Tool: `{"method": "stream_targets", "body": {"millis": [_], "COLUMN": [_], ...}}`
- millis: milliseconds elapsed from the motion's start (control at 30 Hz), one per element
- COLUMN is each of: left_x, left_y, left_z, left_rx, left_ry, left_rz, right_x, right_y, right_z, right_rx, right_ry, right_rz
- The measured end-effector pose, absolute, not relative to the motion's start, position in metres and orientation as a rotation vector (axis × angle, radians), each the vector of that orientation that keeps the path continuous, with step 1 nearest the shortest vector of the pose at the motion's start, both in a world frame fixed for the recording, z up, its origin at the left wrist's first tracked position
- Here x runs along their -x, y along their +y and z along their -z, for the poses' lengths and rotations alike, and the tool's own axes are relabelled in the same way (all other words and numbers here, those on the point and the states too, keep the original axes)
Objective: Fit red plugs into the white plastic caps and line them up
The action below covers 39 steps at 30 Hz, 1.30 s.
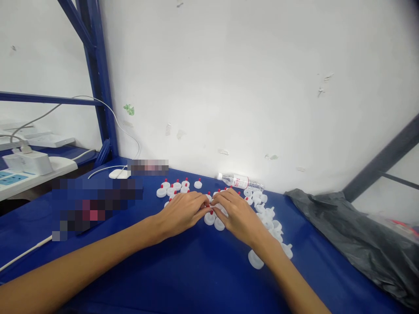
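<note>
My left hand (185,210) and my right hand (238,214) meet over the middle of the table, both closed in a pinch. A small red tip (207,206) shows at the left fingertips. The right fingers close around a white nozzle cap, largely hidden by them. Just below the fingertips stand white nozzle caps with red tips (210,218). More red-tipped caps (161,191) sit upright in a loose group beyond my left hand. Near my right wrist lies a pile of white nozzle caps without red tips (269,223), and one large round cap (255,259) rests closer to me.
A clear plastic bottle (240,181) lies on its side by the wall. Black plastic sheeting (353,235) covers the right side of the blue table (183,279). At left are a white cable (26,254), a white charger (119,174), blurred items and a power strip (32,181).
</note>
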<state>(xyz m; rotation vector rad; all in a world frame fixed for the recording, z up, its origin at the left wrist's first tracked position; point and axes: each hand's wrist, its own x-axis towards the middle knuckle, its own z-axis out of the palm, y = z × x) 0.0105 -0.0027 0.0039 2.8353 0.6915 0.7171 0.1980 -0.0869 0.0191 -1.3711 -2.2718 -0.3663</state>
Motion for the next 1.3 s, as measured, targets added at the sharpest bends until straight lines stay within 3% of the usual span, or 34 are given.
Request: {"method": "stream_targets", "body": {"millis": [533,733,1300], "left_x": [-0.017,-0.014,-0.012], "left_y": [-0.012,-0.009,-0.007], "left_z": [-0.012,-0.02,-0.022], "left_rx": [-1.763,-1.69,-1.623], "left_ry": [0.544,0.372,0.393], "left_rz": [-0.878,-0.529,-0.534], "right_x": [-0.192,-0.184,-0.182], "right_y": [-0.095,-0.097,-0.098], "right_z": [-0.028,-0.025,-0.022], "right_rx": [1.195,1.248,1.278], "right_ry": [-1.955,-1.901,-1.926], "right_rz": [0.183,-0.027,-0.05]}}
